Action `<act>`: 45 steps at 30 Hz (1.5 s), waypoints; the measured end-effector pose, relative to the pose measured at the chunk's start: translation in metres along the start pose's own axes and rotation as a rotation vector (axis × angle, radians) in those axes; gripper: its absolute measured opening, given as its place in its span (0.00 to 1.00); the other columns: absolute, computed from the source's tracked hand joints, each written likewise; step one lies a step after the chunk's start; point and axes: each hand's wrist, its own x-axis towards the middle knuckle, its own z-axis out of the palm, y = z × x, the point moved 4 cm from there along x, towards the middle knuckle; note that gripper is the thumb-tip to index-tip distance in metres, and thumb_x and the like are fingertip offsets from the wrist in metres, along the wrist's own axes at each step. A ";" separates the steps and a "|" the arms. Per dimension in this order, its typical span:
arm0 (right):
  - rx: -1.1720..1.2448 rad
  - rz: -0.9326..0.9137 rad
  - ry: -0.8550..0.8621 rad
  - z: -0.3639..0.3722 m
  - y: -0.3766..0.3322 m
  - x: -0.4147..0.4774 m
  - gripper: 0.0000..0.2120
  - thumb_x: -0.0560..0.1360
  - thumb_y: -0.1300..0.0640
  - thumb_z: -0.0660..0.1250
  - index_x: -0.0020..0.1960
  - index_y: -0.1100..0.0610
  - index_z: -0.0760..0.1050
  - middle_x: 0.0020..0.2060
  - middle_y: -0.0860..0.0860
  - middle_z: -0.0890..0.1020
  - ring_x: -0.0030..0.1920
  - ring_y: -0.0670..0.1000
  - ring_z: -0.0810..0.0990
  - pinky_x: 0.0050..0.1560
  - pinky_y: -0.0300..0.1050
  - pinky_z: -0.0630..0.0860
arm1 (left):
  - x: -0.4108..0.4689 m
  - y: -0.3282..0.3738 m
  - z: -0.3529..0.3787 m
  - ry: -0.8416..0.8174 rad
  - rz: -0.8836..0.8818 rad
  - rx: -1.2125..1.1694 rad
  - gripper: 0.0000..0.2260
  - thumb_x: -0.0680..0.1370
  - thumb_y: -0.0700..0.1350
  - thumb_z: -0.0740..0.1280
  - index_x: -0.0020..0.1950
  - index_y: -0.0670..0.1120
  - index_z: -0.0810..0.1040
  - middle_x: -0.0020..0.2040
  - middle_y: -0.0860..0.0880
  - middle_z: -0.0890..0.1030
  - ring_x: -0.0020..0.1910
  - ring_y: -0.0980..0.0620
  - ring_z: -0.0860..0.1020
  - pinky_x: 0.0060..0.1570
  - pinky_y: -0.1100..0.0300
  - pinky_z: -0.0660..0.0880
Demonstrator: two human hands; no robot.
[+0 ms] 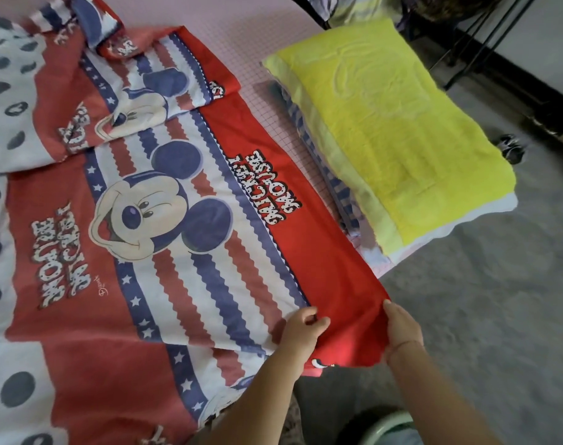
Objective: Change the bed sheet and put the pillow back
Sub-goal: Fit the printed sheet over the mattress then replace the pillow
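The left hand (303, 329), at 6 o'clock in the view, pinches the red border of a red, white and blue cartoon-mouse-printed bed sheet (164, 220) between curled fingers and thumb. The right hand (402, 330), just beside it toward 5 o'clock, has its fingers closed round the same border at the cloth's outer edge, so a short span of red fabric stretches between the two hands. The bed sheet spreads from the hands across the 7 to 11 o'clock side, lying in loose folds over a pink grid-patterned mattress (241, 43). A rectangular pillow in bright yellow terry cloth (386, 123) lies on the mattress at 1 o'clock, near the sheet's red edge but apart from it. Grey carpeted floor (482, 316) fills the 4 o'clock side.
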 end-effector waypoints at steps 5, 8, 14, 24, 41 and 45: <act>-0.069 -0.081 0.110 -0.014 -0.009 0.013 0.13 0.76 0.57 0.68 0.58 0.62 0.79 0.51 0.55 0.81 0.55 0.54 0.79 0.53 0.45 0.70 | -0.003 -0.013 -0.030 0.256 0.020 0.169 0.15 0.78 0.47 0.67 0.64 0.44 0.76 0.60 0.48 0.80 0.60 0.49 0.77 0.59 0.57 0.72; -0.044 -0.119 0.112 -0.005 -0.005 0.007 0.07 0.76 0.58 0.68 0.52 0.59 0.79 0.43 0.53 0.80 0.45 0.51 0.77 0.48 0.42 0.72 | -0.004 -0.014 -0.042 0.351 0.045 0.223 0.16 0.78 0.48 0.67 0.63 0.44 0.76 0.61 0.47 0.80 0.60 0.48 0.77 0.61 0.54 0.73; -0.012 -0.048 -0.227 0.047 0.016 -0.023 0.03 0.78 0.61 0.66 0.45 0.58 0.77 0.40 0.55 0.80 0.39 0.52 0.78 0.41 0.42 0.76 | 0.002 -0.017 -0.043 0.364 0.053 0.173 0.17 0.77 0.50 0.68 0.63 0.44 0.76 0.61 0.46 0.80 0.60 0.48 0.77 0.61 0.52 0.73; -0.072 0.075 -0.356 0.059 0.046 -0.014 0.07 0.79 0.50 0.63 0.55 0.50 0.75 0.54 0.48 0.81 0.55 0.49 0.77 0.60 0.49 0.65 | 0.019 -0.017 -0.030 0.530 0.046 0.157 0.21 0.71 0.56 0.73 0.57 0.46 0.76 0.50 0.52 0.77 0.51 0.49 0.78 0.46 0.59 0.73; -0.012 0.103 -0.437 0.048 0.066 -0.008 0.14 0.80 0.49 0.60 0.54 0.57 0.78 0.52 0.52 0.83 0.53 0.49 0.80 0.56 0.45 0.74 | 0.034 -0.021 -0.014 0.688 -0.001 0.295 0.18 0.74 0.51 0.69 0.58 0.40 0.75 0.57 0.42 0.77 0.55 0.42 0.76 0.49 0.50 0.74; -0.060 0.089 -0.525 0.075 0.048 -0.025 0.18 0.79 0.48 0.61 0.61 0.58 0.77 0.55 0.51 0.82 0.56 0.48 0.79 0.61 0.47 0.72 | 0.003 -0.008 -0.035 0.667 0.117 0.142 0.08 0.79 0.41 0.64 0.52 0.36 0.75 0.44 0.44 0.77 0.41 0.47 0.72 0.36 0.62 0.62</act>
